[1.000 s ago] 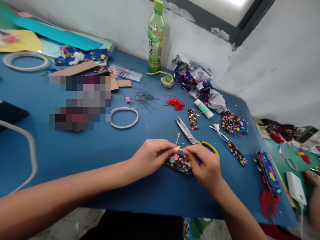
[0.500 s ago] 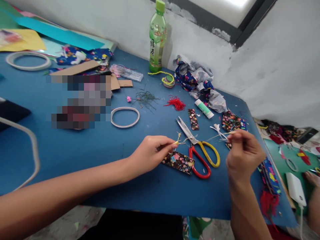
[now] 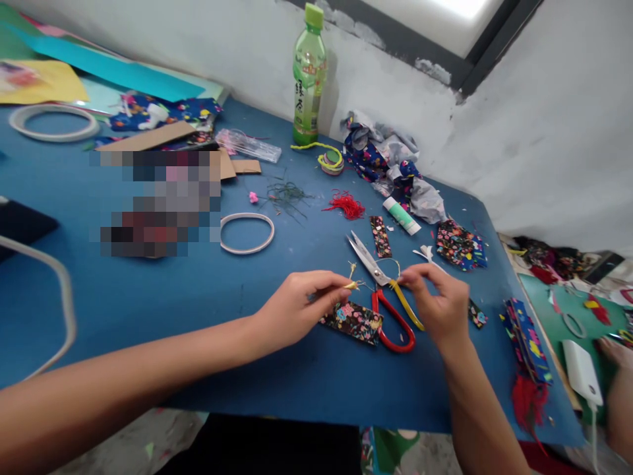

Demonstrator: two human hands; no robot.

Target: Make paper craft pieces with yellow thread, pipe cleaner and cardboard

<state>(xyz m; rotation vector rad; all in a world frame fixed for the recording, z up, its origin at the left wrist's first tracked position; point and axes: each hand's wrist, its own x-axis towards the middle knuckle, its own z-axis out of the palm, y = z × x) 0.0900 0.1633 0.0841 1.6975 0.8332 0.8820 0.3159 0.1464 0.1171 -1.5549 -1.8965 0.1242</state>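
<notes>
Between thumb and fingers, my left hand (image 3: pixel 316 300) pinches a small yellow thread bundle (image 3: pixel 351 285), just above a dark floral fabric piece (image 3: pixel 353 321). My right hand (image 3: pixel 438 300) is closed on the thin pale thread (image 3: pixel 393 262), which loops back toward the bundle. Scissors (image 3: pixel 388 287) with one red and one yellow handle lie partly open on the blue table (image 3: pixel 277 389), under the thread and between my hands. A narrow floral strip (image 3: pixel 380 236) lies beyond the scissors.
A green bottle (image 3: pixel 308 79) stands near the wall. Crumpled fabric (image 3: pixel 383 155), a glue stick (image 3: pixel 401 216), red threads (image 3: pixel 349 205) and a white ring (image 3: pixel 247 233) lie beyond my hands. At the far right, a person's hand (image 3: pixel 613 351) shows beside a white device (image 3: pixel 582 373).
My right hand has moved left, closer to my left hand, and the stretched thread has become a slack loop. My left hand has barely moved.
</notes>
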